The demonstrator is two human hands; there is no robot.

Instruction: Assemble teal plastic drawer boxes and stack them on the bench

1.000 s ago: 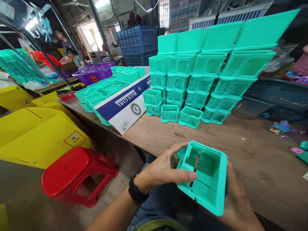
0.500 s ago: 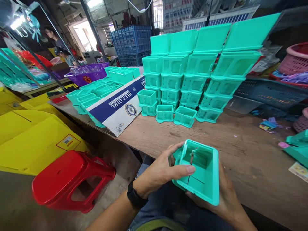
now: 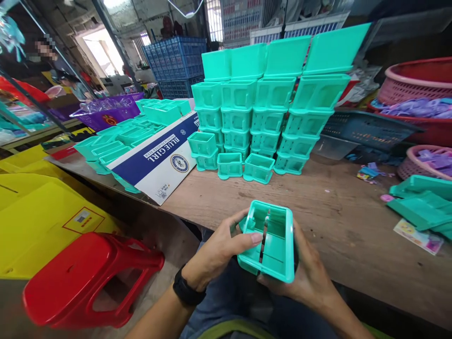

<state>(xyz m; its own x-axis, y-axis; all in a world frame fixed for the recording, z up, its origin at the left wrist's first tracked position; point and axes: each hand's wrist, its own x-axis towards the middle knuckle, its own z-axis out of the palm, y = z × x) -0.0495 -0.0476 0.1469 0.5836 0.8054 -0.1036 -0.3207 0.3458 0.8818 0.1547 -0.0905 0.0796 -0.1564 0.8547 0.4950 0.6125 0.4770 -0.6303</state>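
box (image 3: 273,245) turned narrower since earlier | hands: left (image 3: 221,247), right (image 3: 305,275) clamped on it | divider inside

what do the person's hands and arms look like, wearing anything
Both hands are bare, with no gloves and no rings visible. The left hand has a black watch with a black band on its wrist; the forearm below it is uncovered, with no sleeve in view. The right hand shows nothing worn on the wrist or forearm.

Wooden table (image 3: 318,207), stacked teal boxes (image 3: 268,113), flat carton (image 3: 158,157), loose teal parts (image 3: 420,205), sticker sheet (image 3: 416,235)
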